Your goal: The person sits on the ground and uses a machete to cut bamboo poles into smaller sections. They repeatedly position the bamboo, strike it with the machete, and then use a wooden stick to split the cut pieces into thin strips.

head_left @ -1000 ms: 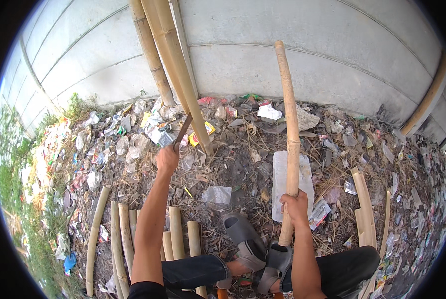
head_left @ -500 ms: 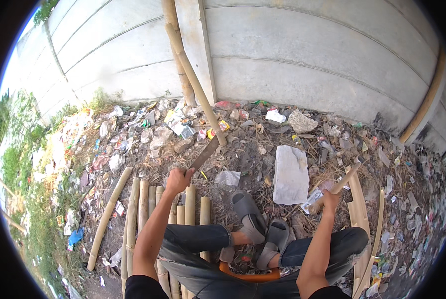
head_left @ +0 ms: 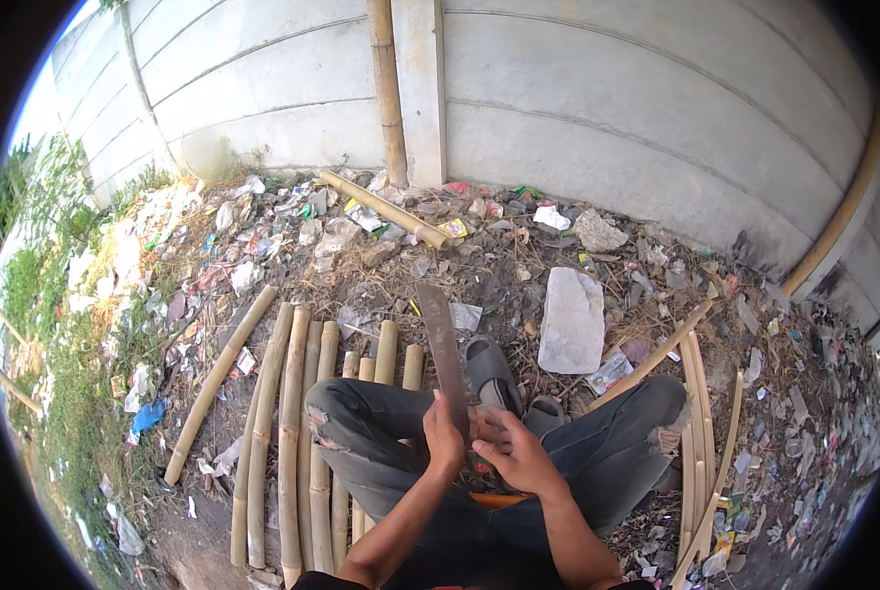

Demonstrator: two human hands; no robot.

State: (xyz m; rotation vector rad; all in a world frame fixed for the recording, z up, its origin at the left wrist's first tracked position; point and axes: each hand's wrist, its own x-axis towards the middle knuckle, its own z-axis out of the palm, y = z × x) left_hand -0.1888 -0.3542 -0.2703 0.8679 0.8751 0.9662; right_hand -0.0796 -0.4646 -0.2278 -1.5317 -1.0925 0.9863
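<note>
In front of my lap, my left hand [head_left: 444,440] is closed around the lower part of a machete [head_left: 442,339], whose wide, worn blade points up and away from me. My right hand [head_left: 520,454] is close beside it, fingers apart and the tips at the machete's lower end; whether they touch it I cannot tell. Left of my legs several cut bamboo poles [head_left: 292,433] lie side by side. A split bamboo strip [head_left: 656,356] rests at an angle by my right knee, and more split strips [head_left: 697,423] lie just right of it.
A bamboo length [head_left: 386,208] lies near the concrete wall [head_left: 607,59], where a bamboo post [head_left: 388,98] stands upright. Ahead are a pale stone block [head_left: 572,322] and a rough rock [head_left: 598,232]. Litter covers the ground. My sandals [head_left: 494,371] are between my bent knees.
Both hands have come together before my lap. The right hand has let go of the bamboo strip, now lying at my right knee. The leaning bamboo length has fallen to the ground.
</note>
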